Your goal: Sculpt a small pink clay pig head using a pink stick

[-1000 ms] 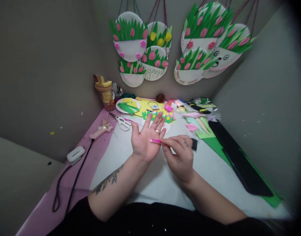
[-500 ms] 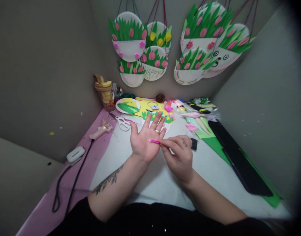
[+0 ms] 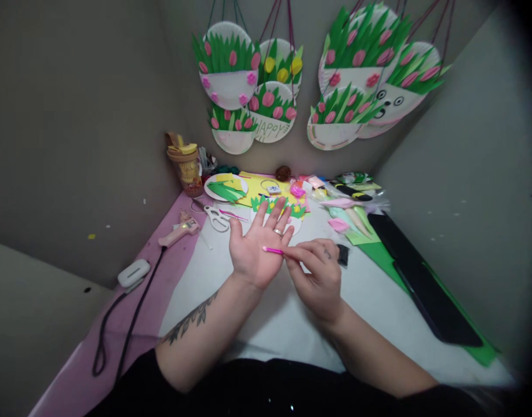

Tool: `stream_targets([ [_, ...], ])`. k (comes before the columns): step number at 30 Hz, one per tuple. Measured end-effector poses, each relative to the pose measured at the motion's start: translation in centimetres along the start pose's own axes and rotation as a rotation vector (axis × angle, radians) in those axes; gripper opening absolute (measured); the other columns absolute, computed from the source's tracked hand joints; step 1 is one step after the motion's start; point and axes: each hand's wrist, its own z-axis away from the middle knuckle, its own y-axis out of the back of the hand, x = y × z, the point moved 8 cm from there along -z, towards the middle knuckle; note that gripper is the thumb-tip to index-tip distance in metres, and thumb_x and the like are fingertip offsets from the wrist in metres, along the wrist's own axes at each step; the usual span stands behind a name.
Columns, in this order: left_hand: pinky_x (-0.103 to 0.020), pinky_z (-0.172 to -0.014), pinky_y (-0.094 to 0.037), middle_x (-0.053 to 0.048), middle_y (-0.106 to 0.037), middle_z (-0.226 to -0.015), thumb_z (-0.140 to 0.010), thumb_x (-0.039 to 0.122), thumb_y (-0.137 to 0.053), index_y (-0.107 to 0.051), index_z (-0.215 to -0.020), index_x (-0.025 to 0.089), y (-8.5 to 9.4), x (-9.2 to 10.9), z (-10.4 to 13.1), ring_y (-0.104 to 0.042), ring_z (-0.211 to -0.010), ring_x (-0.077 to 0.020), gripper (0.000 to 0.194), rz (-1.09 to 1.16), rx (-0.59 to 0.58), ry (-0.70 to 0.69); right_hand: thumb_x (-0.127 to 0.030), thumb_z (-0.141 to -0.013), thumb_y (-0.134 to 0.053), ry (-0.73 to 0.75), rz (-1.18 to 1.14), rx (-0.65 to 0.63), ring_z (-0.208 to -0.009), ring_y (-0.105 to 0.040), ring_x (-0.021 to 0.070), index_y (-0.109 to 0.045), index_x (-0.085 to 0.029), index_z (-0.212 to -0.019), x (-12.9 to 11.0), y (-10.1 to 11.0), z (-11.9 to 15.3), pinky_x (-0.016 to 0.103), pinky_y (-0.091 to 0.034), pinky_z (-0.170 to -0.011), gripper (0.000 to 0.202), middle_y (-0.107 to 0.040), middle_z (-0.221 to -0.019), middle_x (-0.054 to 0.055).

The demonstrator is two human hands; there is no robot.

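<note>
Nearer than the grassy plate [image 3: 296, 222], the left hand [image 3: 258, 249] is palm up, fingers apart; the right hand [image 3: 316, 275] pinches a pink stick [image 3: 274, 251].

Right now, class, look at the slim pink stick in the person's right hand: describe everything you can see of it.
The slim pink stick is bright and straight, perhaps plastic, with a paler tip toward the picture's left. Its other end is pinched between the thumb and fingers of the right hand, which may hide more of it. It runs nearly level in the picture, over the open palm of the left hand; whether the tip touches the skin cannot be told.
</note>
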Motion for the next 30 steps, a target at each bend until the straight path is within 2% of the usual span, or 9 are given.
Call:
stream_targets([
  [4,-0.049,-0.109,-0.034,-0.008,-0.052,-0.141,-0.087,0.073,-0.022,-0.052,-0.126,0.028,0.03,0.01,0.02,-0.045,-0.135,-0.0267,0.065,0.016,0.014,0.002,-0.015,-0.084,-0.062,-0.018,-0.024,0.019,-0.078,-0.054,0.0168,-0.071,-0.025,-0.089,0.07,0.24,-0.07,0.037,-0.038,-0.079,0.014,-0.066,-0.078,0.001],
  [10,-0.044,-0.113,-0.031,-0.007,-0.051,-0.143,-0.087,0.074,-0.019,-0.054,-0.124,0.025,0.1,-0.09,-0.05,-0.038,-0.14,-0.0242,0.071,-0.026,-0.015,0.006,-0.015,-0.084,-0.064,0.005,-0.008,0.012,-0.079,-0.053,0.0177,-0.071,-0.025,-0.09,-0.09,0.2,-0.05,0.038,-0.037,-0.08,0.013,-0.066,-0.077,0.001],
  [20,-0.046,-0.112,-0.03,-0.007,-0.054,-0.14,-0.088,0.072,-0.021,-0.055,-0.123,0.027,0.33,-0.12,0.0,-0.042,-0.137,-0.0241,0.067,-0.042,0.035,0.004,-0.013,-0.083,-0.064,0.029,0.003,0.014,-0.079,-0.053,0.0174,-0.071,-0.025,-0.093,-0.3,0.34,-0.11,0.038,-0.037,-0.08,0.017,-0.065,-0.077,0.001],
  [26,-0.039,-0.113,-0.028,-0.007,-0.053,-0.141,-0.087,0.074,-0.021,-0.055,-0.124,0.025,0.42,-0.22,-0.06,-0.039,-0.139,-0.0213,0.07,-0.048,0.027,0.003,-0.015,-0.085,-0.063,0.042,0.012,0.013,-0.08,-0.052,0.0174,-0.071,-0.024,-0.093,-0.44,0.28,-0.1,0.038,-0.037,-0.08,0.014,-0.065,-0.078,0.001],
  [30,-0.04,-0.113,-0.027,-0.006,-0.053,-0.142,-0.087,0.074,-0.021,-0.056,-0.124,0.025,0.43,-0.24,-0.13,-0.037,-0.14,-0.0209,0.07,-0.055,0.012,0.002,-0.014,-0.085,-0.064,0.042,0.017,0.002,-0.08,-0.053,0.0174,-0.07,-0.024,-0.093,-0.39,0.16,-0.04,0.039,-0.037,-0.08,0.015,-0.066,-0.079,0.001],
])
